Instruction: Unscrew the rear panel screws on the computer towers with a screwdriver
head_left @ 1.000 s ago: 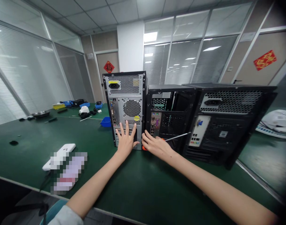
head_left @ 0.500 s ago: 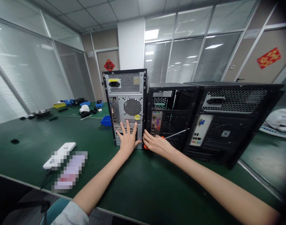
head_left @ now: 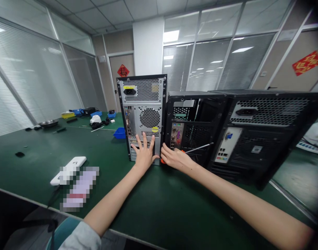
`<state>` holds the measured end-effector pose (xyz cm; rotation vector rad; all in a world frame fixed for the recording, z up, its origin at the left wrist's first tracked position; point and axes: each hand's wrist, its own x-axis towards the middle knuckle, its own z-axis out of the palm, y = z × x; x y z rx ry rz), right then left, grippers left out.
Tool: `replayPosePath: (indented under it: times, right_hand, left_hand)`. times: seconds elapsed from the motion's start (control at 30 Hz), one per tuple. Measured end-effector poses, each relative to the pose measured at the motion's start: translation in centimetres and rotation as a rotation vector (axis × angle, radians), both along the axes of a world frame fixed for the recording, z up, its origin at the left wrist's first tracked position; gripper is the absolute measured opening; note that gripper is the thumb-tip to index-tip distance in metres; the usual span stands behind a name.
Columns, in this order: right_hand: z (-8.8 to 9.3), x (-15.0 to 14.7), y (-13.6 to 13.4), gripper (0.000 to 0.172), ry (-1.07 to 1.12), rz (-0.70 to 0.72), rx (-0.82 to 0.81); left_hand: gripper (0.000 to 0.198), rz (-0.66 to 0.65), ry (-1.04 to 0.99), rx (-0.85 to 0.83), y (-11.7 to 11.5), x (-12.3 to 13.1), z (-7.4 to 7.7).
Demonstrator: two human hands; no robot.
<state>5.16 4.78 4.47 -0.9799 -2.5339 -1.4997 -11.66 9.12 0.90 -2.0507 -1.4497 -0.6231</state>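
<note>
A computer case (head_left: pixel 149 118) with a silver back panel stands upright on the green table (head_left: pixel 159 205), rear side towards me. My left hand (head_left: pixel 143 154) lies against the lower part of that panel, fingers spread. At the case's lower right edge is my right hand (head_left: pixel 176 158), its fingers bent together around a screwdriver (head_left: pixel 200 148). The metal shaft points right, away from the silver case, and bits of the orange handle show beside the hand. Whatever the right fingertips touch at the edge is hidden.
Two black computer cases (head_left: pixel 213 107) (head_left: pixel 268 139) stand close on the right. Left of me lie a white device (head_left: pixel 70 168) and a blurred-out flat object (head_left: pixel 82 187). Blue trays (head_left: pixel 119 133), a metal bowl (head_left: pixel 48 123) and a white item with black cables (head_left: pixel 95 120) are farther back.
The view has shifted slightly, so everything sits a little differently in the picture. Both hands keep nearly the same places at the silver case.
</note>
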Motion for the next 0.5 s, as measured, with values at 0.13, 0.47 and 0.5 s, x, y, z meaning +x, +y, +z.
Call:
replayPosePath:
  times: [0.13, 0.47, 0.5]
  right_hand:
    - [0.01, 0.11, 0.12, 0.032, -0.011, 0.006, 0.007]
    - [-0.29, 0.16, 0.24, 0.030, -0.015, 0.010, 0.042]
    - [-0.31, 0.17, 0.24, 0.030, -0.015, 0.012, 0.045]
  left_hand:
    - [0.098, -0.010, -0.009, 0.003, 0.12, 0.00, -0.06]
    - [0.103, -0.013, -0.011, -0.020, 0.23, -0.09, -0.11]
    - [0.102, -0.015, -0.014, -0.020, 0.23, -0.09, -0.10]
